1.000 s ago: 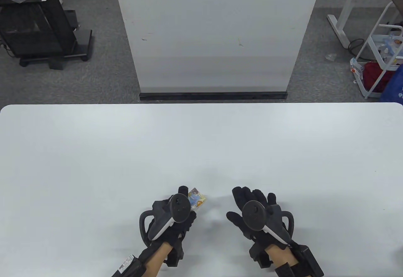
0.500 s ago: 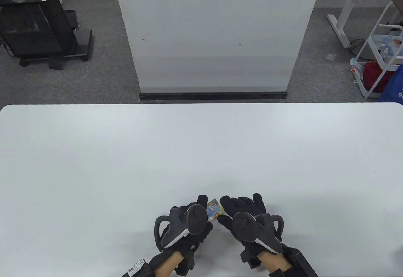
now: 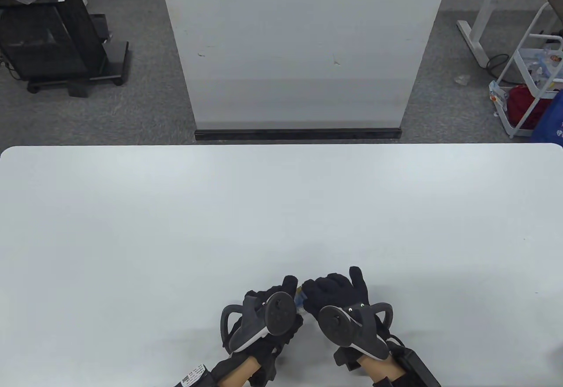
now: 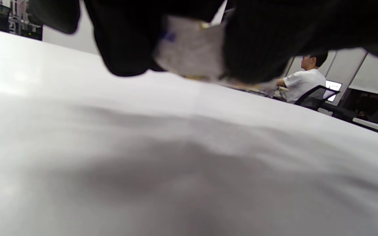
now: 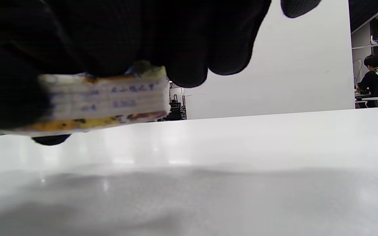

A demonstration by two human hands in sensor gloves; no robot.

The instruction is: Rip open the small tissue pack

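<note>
Where the two gloved hands meet near the table's (image 3: 281, 211) front edge, the table view hides nearly all of the tissue pack (image 3: 300, 297): only a sliver shows between the left hand (image 3: 275, 316) and the right hand (image 3: 336, 303), whose trackers cover the fingers below. Both wrist views show more. From the left wrist the pack (image 4: 192, 49) appears as a blurred pale wrapper pinched between dark fingers (image 4: 123, 39), lifted above the table. From the right wrist its side (image 5: 105, 98) faces the lens, with blue print too smeared to read and a yellow-orange edge, gripped by gloved fingers (image 5: 189, 49). So both hands are pressed together, each holding the pack; whether the wrapper is torn cannot be told
</note>
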